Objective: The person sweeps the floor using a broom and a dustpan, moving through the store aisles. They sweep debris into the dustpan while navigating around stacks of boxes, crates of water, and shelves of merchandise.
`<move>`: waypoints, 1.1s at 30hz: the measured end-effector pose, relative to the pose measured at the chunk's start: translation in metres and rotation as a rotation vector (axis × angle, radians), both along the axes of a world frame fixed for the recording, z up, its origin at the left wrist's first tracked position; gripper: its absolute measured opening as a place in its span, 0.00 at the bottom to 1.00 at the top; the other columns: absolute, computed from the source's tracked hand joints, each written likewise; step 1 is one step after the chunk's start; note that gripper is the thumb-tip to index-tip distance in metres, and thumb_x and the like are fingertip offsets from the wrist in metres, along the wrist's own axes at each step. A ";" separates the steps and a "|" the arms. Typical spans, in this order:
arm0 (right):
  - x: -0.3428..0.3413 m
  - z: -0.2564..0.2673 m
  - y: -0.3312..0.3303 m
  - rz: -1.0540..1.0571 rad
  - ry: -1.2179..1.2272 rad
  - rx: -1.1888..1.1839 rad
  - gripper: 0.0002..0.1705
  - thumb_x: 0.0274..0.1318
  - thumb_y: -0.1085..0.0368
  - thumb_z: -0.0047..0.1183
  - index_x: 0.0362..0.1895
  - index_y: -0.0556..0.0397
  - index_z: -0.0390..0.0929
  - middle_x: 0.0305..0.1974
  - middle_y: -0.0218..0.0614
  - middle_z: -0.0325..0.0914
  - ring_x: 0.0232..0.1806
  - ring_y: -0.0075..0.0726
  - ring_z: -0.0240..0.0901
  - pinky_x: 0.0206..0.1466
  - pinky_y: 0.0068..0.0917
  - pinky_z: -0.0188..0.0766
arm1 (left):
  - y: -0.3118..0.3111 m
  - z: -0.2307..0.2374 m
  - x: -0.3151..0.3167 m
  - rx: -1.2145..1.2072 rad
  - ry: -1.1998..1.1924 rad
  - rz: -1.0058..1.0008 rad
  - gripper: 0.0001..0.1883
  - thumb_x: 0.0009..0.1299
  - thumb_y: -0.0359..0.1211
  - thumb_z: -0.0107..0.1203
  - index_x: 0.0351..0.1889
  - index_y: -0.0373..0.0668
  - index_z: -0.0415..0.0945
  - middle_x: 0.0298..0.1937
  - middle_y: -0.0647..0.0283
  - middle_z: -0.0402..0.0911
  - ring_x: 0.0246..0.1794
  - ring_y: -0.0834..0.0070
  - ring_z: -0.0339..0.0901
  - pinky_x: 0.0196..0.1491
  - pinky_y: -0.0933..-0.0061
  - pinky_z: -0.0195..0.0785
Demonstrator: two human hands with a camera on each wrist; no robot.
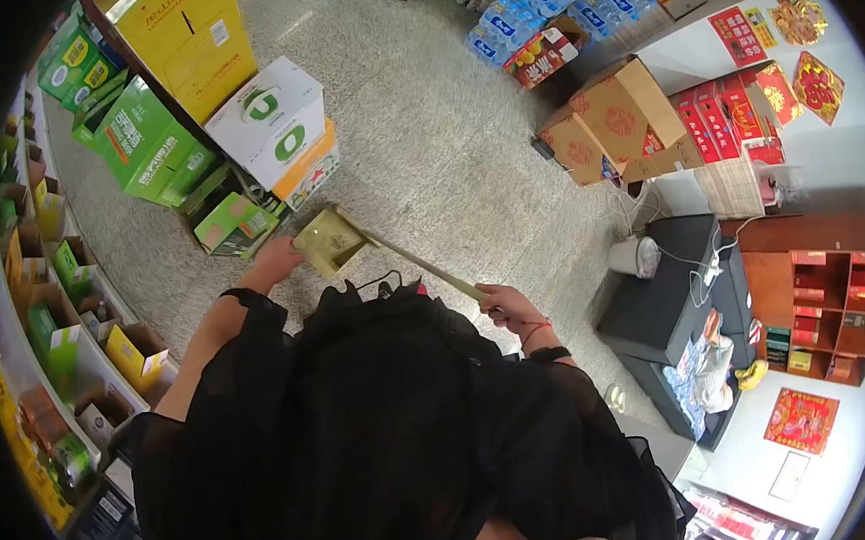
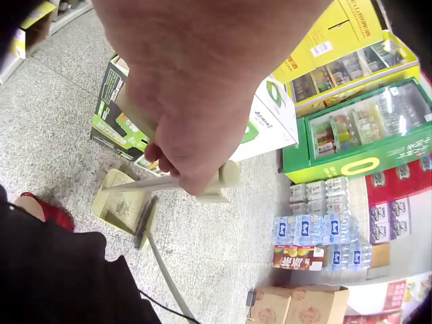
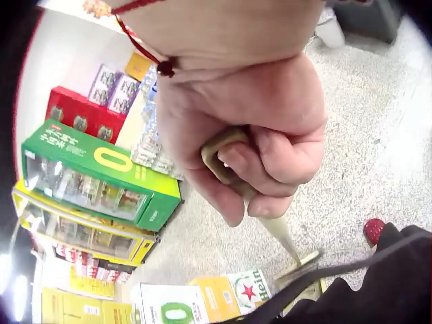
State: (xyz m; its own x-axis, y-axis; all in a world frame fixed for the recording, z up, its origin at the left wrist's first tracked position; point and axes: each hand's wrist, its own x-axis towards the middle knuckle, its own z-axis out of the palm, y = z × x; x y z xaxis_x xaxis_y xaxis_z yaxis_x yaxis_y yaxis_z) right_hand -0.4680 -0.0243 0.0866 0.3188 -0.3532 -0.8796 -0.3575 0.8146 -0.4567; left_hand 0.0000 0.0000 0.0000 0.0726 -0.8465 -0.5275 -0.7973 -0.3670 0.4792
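Note:
My left hand grips the end of a long-handled beige dustpan, its fingers curled round the pole in the left wrist view. Down on the speckled floor, the dustpan's open tray shows below that hand. With my right hand I hold a broom by its pale handle, fingers wrapped about the hooked top end. The broom head stands right at the tray's lip. In the right wrist view the handle runs down from my right hand, and a dark sleeve partly hides the dustpan.
Stacked drink cartons stand just ahead of the dustpan, beside shelves along the left. Bottled water packs and brown cardboard boxes line the far right. A black desk with a white bin is at right.

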 end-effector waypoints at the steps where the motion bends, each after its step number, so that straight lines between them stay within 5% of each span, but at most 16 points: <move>1: -0.006 -0.002 0.000 -0.081 -0.009 -0.009 0.30 0.44 0.71 0.46 0.57 0.53 0.63 0.22 0.24 0.63 0.14 0.14 0.48 0.15 0.15 0.46 | 0.003 0.004 0.008 -0.015 -0.003 -0.007 0.22 0.54 0.44 0.57 0.42 0.39 0.72 0.41 0.47 0.76 0.44 0.55 0.73 0.46 0.59 0.64; 2: -0.012 -0.003 0.000 -0.163 -0.021 -0.014 0.25 0.42 0.70 0.48 0.50 0.50 0.70 0.20 0.22 0.62 0.13 0.14 0.48 0.14 0.15 0.45 | 0.007 0.006 0.015 -0.027 -0.008 -0.016 0.21 0.55 0.43 0.57 0.42 0.39 0.72 0.40 0.48 0.76 0.42 0.55 0.73 0.43 0.59 0.65; 3: -0.074 0.009 -0.021 -0.153 -0.002 -0.013 0.25 0.42 0.70 0.48 0.50 0.50 0.70 0.20 0.22 0.62 0.13 0.14 0.48 0.14 0.15 0.45 | -0.009 0.007 -0.038 -0.024 0.011 -0.006 0.21 0.55 0.43 0.57 0.42 0.39 0.72 0.40 0.48 0.76 0.42 0.55 0.73 0.43 0.59 0.65; 9: -0.160 0.001 -0.053 -0.271 0.129 -0.085 0.24 0.40 0.74 0.47 0.48 0.51 0.71 0.19 0.22 0.61 0.12 0.14 0.47 0.13 0.16 0.44 | -0.007 0.021 -0.082 -0.171 0.097 0.221 0.18 0.55 0.41 0.55 0.36 0.36 0.72 0.32 0.50 0.77 0.34 0.54 0.74 0.36 0.58 0.65; 11: -0.170 -0.004 -0.065 -0.237 0.126 -0.100 0.17 0.39 0.74 0.47 0.40 0.52 0.71 0.18 0.23 0.60 0.12 0.15 0.47 0.12 0.17 0.43 | -0.007 0.033 -0.107 -0.076 0.134 0.355 0.20 0.55 0.39 0.52 0.43 0.38 0.73 0.37 0.48 0.78 0.40 0.53 0.74 0.43 0.60 0.65; 14: -0.182 -0.025 -0.078 -0.276 0.194 -0.134 0.08 0.40 0.73 0.49 0.30 0.51 0.68 0.17 0.26 0.60 0.10 0.16 0.47 0.12 0.18 0.43 | -0.006 -0.012 -0.123 0.009 0.090 0.429 0.20 0.55 0.40 0.52 0.41 0.37 0.74 0.37 0.46 0.77 0.40 0.51 0.74 0.42 0.60 0.65; 17: -0.186 -0.059 -0.085 -0.445 0.179 -0.098 0.08 0.41 0.72 0.50 0.30 0.50 0.68 0.18 0.27 0.61 0.10 0.16 0.48 0.12 0.18 0.43 | -0.002 -0.053 -0.134 -0.092 0.176 0.512 0.20 0.55 0.42 0.52 0.39 0.37 0.74 0.36 0.46 0.77 0.40 0.50 0.74 0.42 0.58 0.65; 23: -0.165 -0.058 -0.109 -0.234 0.208 -0.090 0.07 0.42 0.71 0.51 0.29 0.49 0.67 0.18 0.27 0.62 0.11 0.18 0.51 0.12 0.20 0.45 | -0.034 -0.025 -0.175 -0.091 0.084 0.467 0.20 0.55 0.42 0.51 0.40 0.37 0.74 0.37 0.45 0.77 0.42 0.51 0.73 0.43 0.57 0.65; 27: -0.143 -0.047 -0.121 -0.013 0.114 -0.121 0.15 0.42 0.69 0.52 0.40 0.49 0.71 0.19 0.26 0.62 0.12 0.19 0.51 0.13 0.19 0.45 | -0.053 -0.019 -0.181 -0.010 0.065 0.467 0.21 0.55 0.43 0.51 0.41 0.37 0.73 0.38 0.45 0.77 0.42 0.51 0.73 0.44 0.57 0.64; 33: -0.127 -0.036 -0.151 0.136 0.008 -0.085 0.33 0.42 0.71 0.52 0.58 0.51 0.64 0.18 0.25 0.62 0.14 0.18 0.52 0.15 0.19 0.45 | -0.087 -0.019 -0.185 -0.089 0.119 0.442 0.21 0.56 0.43 0.50 0.40 0.35 0.72 0.38 0.44 0.76 0.43 0.49 0.72 0.44 0.57 0.64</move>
State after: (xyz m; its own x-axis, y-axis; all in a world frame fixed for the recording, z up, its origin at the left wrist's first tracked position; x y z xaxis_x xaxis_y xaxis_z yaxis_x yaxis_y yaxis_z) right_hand -0.5952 -0.1758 0.0509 0.3616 -0.3809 -0.8510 -0.4659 0.7168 -0.5188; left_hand -0.1852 -0.0874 -0.0193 0.3798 -0.7902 -0.4810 -0.5110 -0.6126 0.6030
